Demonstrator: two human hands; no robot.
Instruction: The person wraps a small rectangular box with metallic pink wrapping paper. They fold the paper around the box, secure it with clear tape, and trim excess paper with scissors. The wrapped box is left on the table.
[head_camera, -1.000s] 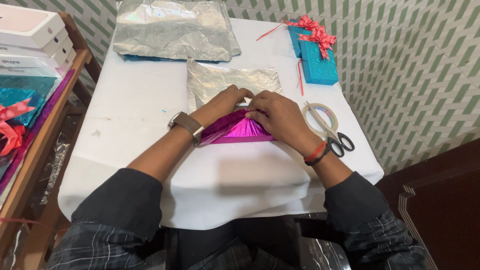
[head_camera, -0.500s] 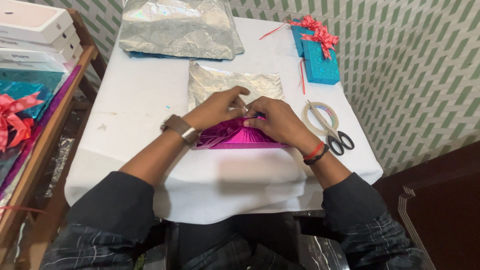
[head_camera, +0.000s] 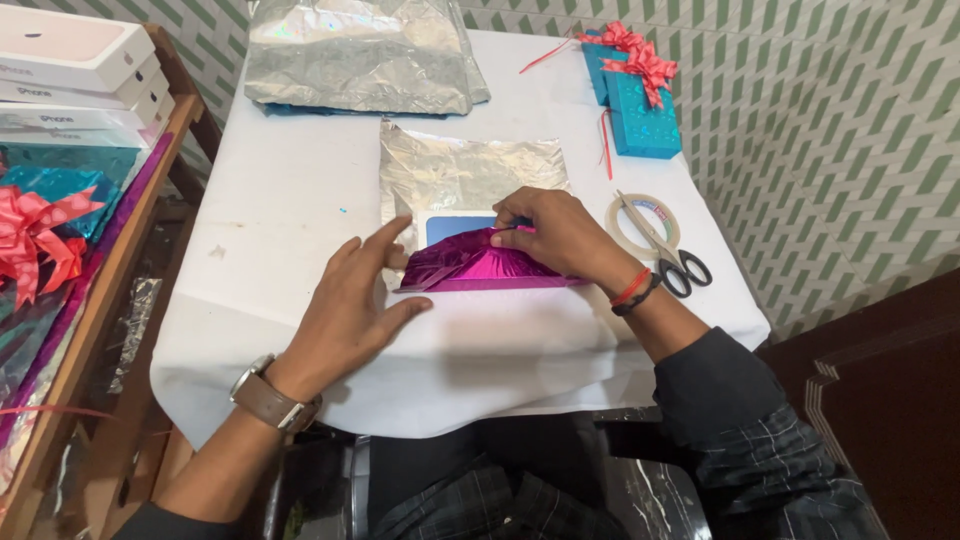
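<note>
A flat box half wrapped in shiny magenta paper (head_camera: 470, 268) lies on the white table (head_camera: 270, 200); its bare blue top (head_camera: 455, 226) shows at the far side. My right hand (head_camera: 555, 235) pinches the folded magenta flap at the top of the box. Spread wide, my left hand (head_camera: 350, 315) rests on the table just left of the box, its fingertips touching the paper's left corner. Under the box lies a sheet of silver foil paper (head_camera: 460, 170).
A tape roll (head_camera: 640, 225) and black-handled scissors (head_camera: 670, 260) lie right of the box. Two blue wrapped gifts with red bows (head_camera: 635, 100) stand at the back right. A pile of silver sheets (head_camera: 360, 55) lies at the back. On the left, a wooden shelf (head_camera: 90, 260) holds white boxes and red bows.
My left hand has let go of the flap and drawn back to the left onto the table. The blue box top is now uncovered. My right hand still pinches the fold.
</note>
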